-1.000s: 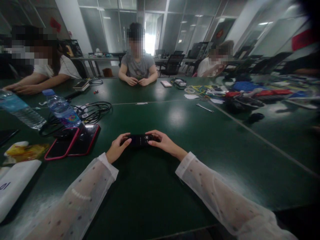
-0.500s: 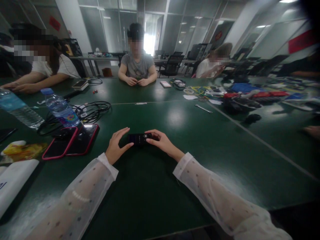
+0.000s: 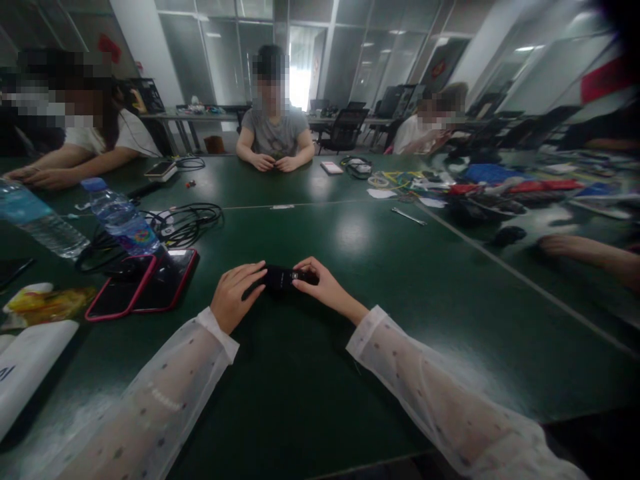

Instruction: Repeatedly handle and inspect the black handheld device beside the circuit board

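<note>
A small black box-shaped device (image 3: pixel 281 277) with tiny white markings on its face is held just over or on the green table in front of me; I cannot tell which. My right hand (image 3: pixel 316 279) pinches its right end between thumb and fingers. At the left end, my left hand (image 3: pixel 240 287) has its thumb and fingertips closed around the edge. Its fingers hide part of that end. Sheer white dotted sleeves cover both my forearms.
Left of my hands lie two red-edged phones (image 3: pixel 167 283), a plastic bottle (image 3: pixel 120 217), coiled black cables (image 3: pixel 193 220) and a white box (image 3: pixel 33 367). A wrench (image 3: pixel 408 217) lies further off. Another person's arm (image 3: pixel 587 252) rests at right; a person (image 3: pixel 275 133) sits opposite.
My left hand's fingers have come down and closed on the device's left end. The device has shifted slightly right. At the right, another person's arm has reached further onto the table.
</note>
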Demonstrator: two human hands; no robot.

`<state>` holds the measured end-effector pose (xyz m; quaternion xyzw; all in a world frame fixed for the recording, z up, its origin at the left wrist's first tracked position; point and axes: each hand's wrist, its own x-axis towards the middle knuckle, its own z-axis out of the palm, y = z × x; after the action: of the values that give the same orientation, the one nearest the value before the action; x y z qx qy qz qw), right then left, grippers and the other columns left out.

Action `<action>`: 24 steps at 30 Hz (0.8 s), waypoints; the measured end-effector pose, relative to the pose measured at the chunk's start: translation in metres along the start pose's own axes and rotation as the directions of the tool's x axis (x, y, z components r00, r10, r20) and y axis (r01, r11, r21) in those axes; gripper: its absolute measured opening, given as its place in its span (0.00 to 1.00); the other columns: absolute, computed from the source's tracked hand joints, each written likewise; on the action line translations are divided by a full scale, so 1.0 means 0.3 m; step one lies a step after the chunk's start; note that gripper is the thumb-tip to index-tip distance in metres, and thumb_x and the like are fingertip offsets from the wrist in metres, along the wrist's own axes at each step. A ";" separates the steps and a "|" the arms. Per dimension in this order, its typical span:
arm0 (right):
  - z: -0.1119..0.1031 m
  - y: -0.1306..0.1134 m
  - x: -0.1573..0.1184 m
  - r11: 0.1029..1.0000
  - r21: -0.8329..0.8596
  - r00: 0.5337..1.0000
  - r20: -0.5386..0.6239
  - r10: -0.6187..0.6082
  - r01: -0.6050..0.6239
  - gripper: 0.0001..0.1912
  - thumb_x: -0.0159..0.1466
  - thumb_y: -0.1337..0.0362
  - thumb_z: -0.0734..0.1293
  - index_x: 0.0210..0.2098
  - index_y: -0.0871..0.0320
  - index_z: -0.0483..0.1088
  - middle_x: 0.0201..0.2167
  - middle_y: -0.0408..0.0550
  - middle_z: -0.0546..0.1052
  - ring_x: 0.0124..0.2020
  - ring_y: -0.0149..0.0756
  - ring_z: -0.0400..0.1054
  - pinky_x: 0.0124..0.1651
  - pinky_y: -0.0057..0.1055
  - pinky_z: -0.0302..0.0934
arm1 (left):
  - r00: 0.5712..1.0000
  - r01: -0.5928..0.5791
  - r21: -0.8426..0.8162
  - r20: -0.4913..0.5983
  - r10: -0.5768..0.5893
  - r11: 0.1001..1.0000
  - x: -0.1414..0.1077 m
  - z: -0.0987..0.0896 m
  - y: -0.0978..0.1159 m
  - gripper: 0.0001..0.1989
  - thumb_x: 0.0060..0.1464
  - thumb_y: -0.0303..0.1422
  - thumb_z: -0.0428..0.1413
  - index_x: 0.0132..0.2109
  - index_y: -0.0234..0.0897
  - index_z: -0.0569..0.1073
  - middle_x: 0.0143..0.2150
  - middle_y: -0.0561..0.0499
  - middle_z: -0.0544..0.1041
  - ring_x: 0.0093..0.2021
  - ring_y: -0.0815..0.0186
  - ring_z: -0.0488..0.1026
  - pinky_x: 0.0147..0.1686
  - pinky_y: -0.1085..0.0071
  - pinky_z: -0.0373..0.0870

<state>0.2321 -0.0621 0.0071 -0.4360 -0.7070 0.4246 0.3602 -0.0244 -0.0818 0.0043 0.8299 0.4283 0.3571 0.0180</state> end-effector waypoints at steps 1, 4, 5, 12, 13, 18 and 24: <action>-0.002 -0.001 0.000 1.000 -0.018 1.000 0.000 -0.006 0.006 0.18 0.59 0.54 0.69 0.46 0.53 0.65 0.40 0.45 0.73 0.42 0.38 0.69 0.50 0.43 0.61 | 1.000 -0.008 0.001 0.000 0.008 1.000 0.000 0.001 -0.002 0.17 0.63 0.35 0.51 0.57 0.45 0.70 0.60 0.49 0.71 0.59 0.57 0.67 0.57 0.54 0.62; -0.005 -0.007 0.000 1.000 -0.025 1.000 -0.001 -0.012 0.012 0.18 0.59 0.54 0.69 0.46 0.54 0.65 0.39 0.45 0.73 0.43 0.37 0.69 0.51 0.43 0.60 | 1.000 -0.021 0.011 -0.002 0.021 1.000 -0.002 0.006 -0.012 0.18 0.63 0.33 0.50 0.59 0.44 0.68 0.61 0.49 0.70 0.59 0.58 0.67 0.57 0.55 0.62; -0.005 -0.011 -0.001 1.000 -0.019 1.000 -0.007 -0.002 0.002 0.18 0.60 0.53 0.69 0.46 0.54 0.65 0.39 0.45 0.73 0.43 0.37 0.69 0.52 0.43 0.60 | 1.000 -0.023 0.017 -0.004 0.023 1.000 -0.003 0.007 -0.015 0.18 0.63 0.33 0.50 0.60 0.43 0.68 0.61 0.48 0.70 0.60 0.58 0.67 0.57 0.55 0.62; 0.009 -0.018 -0.012 0.998 -0.057 0.998 -0.054 0.035 -0.038 0.19 0.62 0.50 0.66 0.47 0.54 0.64 0.45 0.48 0.72 0.47 0.38 0.67 0.52 0.44 0.61 | 0.998 -0.021 0.060 0.055 0.018 0.998 -0.004 0.009 -0.018 0.21 0.63 0.33 0.49 0.62 0.43 0.65 0.63 0.48 0.67 0.62 0.57 0.64 0.59 0.51 0.61; 0.011 -0.014 -0.012 0.996 -0.078 0.997 -0.067 0.038 -0.043 0.19 0.62 0.50 0.65 0.47 0.54 0.64 0.46 0.49 0.71 0.48 0.39 0.67 0.52 0.44 0.61 | 0.997 -0.025 0.066 0.068 0.021 0.998 -0.005 0.010 -0.016 0.21 0.63 0.33 0.49 0.63 0.43 0.64 0.64 0.47 0.66 0.62 0.57 0.64 0.59 0.51 0.61; 0.018 -0.001 -0.008 0.989 -0.134 0.992 -0.121 0.041 -0.057 0.19 0.63 0.50 0.64 0.48 0.53 0.63 0.48 0.50 0.68 0.48 0.39 0.65 0.52 0.44 0.60 | 0.995 -0.022 0.083 0.095 0.014 0.996 -0.006 0.013 -0.011 0.23 0.63 0.32 0.47 0.65 0.43 0.60 0.65 0.47 0.63 0.64 0.57 0.62 0.60 0.50 0.59; 0.018 -0.030 -0.016 0.983 -0.158 0.987 -0.141 0.072 -0.094 0.18 0.64 0.50 0.62 0.48 0.53 0.63 0.47 0.51 0.66 0.48 0.41 0.62 0.52 0.45 0.60 | 0.995 -0.019 0.085 0.100 0.010 0.996 -0.007 0.012 -0.009 0.23 0.64 0.32 0.47 0.65 0.41 0.60 0.65 0.46 0.63 0.64 0.58 0.61 0.60 0.51 0.58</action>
<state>0.2262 -0.0704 0.0125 -0.5209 -0.6950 0.3492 0.3518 -0.0249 -0.0807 -0.0005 0.8497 0.4359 0.2966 0.0010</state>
